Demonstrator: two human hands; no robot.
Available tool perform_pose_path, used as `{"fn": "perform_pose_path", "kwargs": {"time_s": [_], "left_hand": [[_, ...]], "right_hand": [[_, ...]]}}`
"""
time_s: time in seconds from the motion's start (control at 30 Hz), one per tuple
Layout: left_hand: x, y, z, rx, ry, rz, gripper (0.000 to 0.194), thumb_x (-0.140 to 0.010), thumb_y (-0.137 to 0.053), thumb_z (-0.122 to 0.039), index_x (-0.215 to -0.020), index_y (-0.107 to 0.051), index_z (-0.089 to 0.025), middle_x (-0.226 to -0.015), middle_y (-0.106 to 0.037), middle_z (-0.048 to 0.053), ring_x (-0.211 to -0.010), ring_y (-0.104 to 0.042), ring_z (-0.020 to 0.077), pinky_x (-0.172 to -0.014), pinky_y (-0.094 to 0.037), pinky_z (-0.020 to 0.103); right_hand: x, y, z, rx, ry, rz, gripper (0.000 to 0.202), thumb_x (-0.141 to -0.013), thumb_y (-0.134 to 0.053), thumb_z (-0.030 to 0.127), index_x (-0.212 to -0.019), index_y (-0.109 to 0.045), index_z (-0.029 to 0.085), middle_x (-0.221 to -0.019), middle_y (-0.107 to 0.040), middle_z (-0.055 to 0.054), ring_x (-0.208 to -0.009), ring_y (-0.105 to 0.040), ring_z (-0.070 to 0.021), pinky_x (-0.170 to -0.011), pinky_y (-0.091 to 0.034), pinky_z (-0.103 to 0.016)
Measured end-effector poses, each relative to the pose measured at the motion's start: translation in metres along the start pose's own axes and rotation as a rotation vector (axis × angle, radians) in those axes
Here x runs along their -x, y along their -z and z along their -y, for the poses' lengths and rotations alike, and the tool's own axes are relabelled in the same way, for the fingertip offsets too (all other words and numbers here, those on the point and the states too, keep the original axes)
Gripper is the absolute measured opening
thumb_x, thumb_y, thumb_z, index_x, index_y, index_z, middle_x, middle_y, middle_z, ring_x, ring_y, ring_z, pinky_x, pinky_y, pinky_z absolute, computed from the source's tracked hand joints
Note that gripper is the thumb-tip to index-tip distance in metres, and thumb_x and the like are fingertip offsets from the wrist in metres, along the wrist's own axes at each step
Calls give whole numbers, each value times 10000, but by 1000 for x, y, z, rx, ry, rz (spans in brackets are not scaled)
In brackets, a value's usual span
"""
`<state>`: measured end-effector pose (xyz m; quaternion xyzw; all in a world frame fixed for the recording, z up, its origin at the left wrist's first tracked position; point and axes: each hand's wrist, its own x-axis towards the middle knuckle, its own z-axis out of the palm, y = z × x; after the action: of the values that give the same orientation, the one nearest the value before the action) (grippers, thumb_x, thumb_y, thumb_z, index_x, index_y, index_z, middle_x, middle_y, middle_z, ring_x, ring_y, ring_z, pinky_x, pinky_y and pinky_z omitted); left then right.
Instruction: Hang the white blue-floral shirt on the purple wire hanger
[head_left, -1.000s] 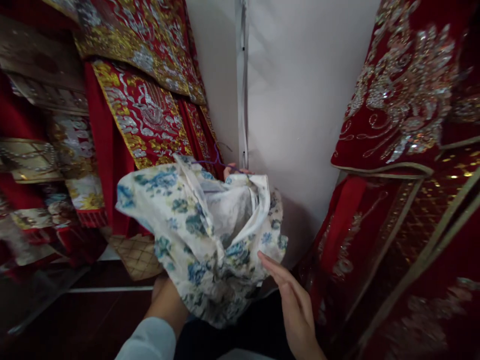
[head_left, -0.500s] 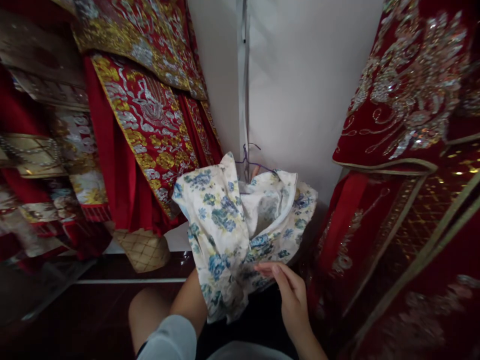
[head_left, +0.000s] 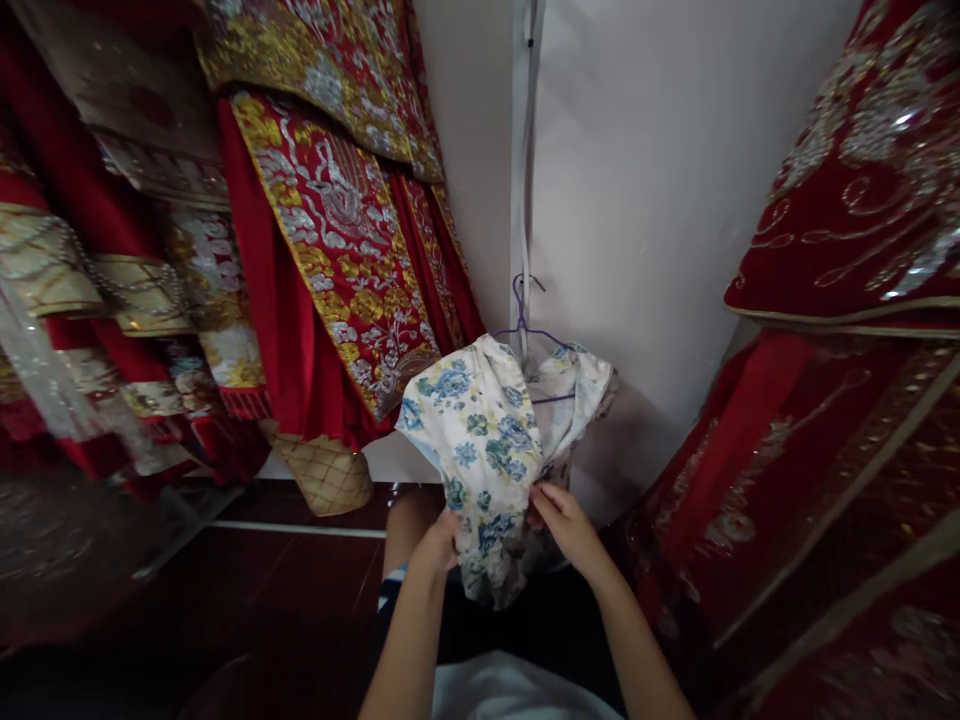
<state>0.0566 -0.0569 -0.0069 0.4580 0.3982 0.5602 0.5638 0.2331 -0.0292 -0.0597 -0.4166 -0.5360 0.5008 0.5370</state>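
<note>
The left hand (head_left: 438, 543) and right hand (head_left: 566, 515), both nearly closed, hold a flowered shirt (head_left: 487, 435), its purple hanger (head_left: 523, 322) beyond them.

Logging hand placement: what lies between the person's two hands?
In the head view, the floral garment lies between the left hand and right hand.

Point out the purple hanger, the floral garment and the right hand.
Purple hanger (head_left: 523, 324), head view: on the neck below its hook.
Floral garment (head_left: 491, 450), head view: on its front.
Right hand (head_left: 565, 520), head view: mid-hand, behind the fingers.
</note>
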Motion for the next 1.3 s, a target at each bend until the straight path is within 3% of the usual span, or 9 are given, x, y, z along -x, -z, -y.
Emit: {"fn": "perform_pose_path", "kwargs": {"time_s": [0.07, 0.23, 0.5, 0.67, 0.73, 0.9, 0.97, 1.1, 1.3], "left_hand": [[3, 3, 1, -14, -10, -6, 541, -562, -871, -333, -1060, -692, -217, -1085, -724, 90, -1182, -599, 340, -1058, -435, 459], [-2, -10, 5, -134, -146, -173, 508, -576, -803, -242, -1064, -664, -219, -1184, -690, 71, -1249, -555, 302, -1110, -376, 415], [4, -21, 2, 80, 12, -153, 630, -490, -797, -174, -1098, -637, -211, -1144, -708, 62, -1115, -635, 281, -999, -470, 376], [-4, -7, -1, 57, 15, -205, 553, -486, -789, -202, -1023, -659, -201, -1025, -730, 53, -1021, -667, 278, -929, -504, 370], [-11, 3, 4, 15, -78, -296, 536, -539, -769, -248, -1057, -637, -198, -1021, -716, 57, -1028, -659, 277, -933, -502, 379], [-14, 16, 32, -330, -490, -755, 523, -733, -692, -392, -1206, -500, -280, -1230, -568, 83, -1208, -527, 280, -1017, -434, 428], [-6, 8, 42, -467, -516, -618, 392, -786, -654, -388, -1145, -521, -303, -1183, -566, 77, -1182, -527, 283, -1019, -419, 436], [9, -21, 55, -452, -424, -74, 206, -863, -586, -340, -1059, -580, -275, -1072, -628, 66, -1062, -594, 257, -966, -448, 389], [1, -36, 63, -419, -397, -22, 193, -956, -457, -347, -866, -589, -239, -835, -638, 35, -829, -610, 209, -798, -461, 315]], "right_hand": [[-2, -4, 1, 11, 28, 14, 437, -760, -650, 632, -670, -632, 204, -587, -597, 3, -559, -546, -161, -531, -424, -266], [-2, -11, -4, -25, 57, -154, 383, -760, -649, 600, -762, -647, 217, -689, -663, -20, -646, -613, -196, -587, -480, -291], [-3, -14, 11, -149, -2, -171, 327, -741, -665, 522, -937, -637, 261, -746, -692, -1, -618, -627, -195, -539, -489, -294], [0, -19, 22, -276, -55, -171, 223, -712, -646, 433, -691, -550, 233, -524, -528, 50, -448, -496, -130, -430, -363, -240], [5, -18, 25, -335, -86, -199, 248, -679, -644, 395, -599, -493, 215, -498, -495, 53, -419, -440, -96, -408, -301, -215], [17, -14, 33, -248, -154, -167, 246, -627, -704, 363, -576, -552, 176, -469, -467, 55, -399, -360, -58, -402, -202, -197], [20, -15, 37, -197, -161, -153, 259, -618, -720, 369, -565, -568, 165, -456, -463, 52, -393, -344, -50, -405, -181, -198], [22, -19, 47, -172, -170, -95, 280, -625, -725, 392, -564, -587, 156, -427, -442, 57, -370, -316, -44, -404, -166, -209], [2, -12, 63, -150, -218, 3, 293, -617, -723, 388, -550, -558, 156, -416, -427, 66, -355, -310, -36, -396, -145, -204]]}}
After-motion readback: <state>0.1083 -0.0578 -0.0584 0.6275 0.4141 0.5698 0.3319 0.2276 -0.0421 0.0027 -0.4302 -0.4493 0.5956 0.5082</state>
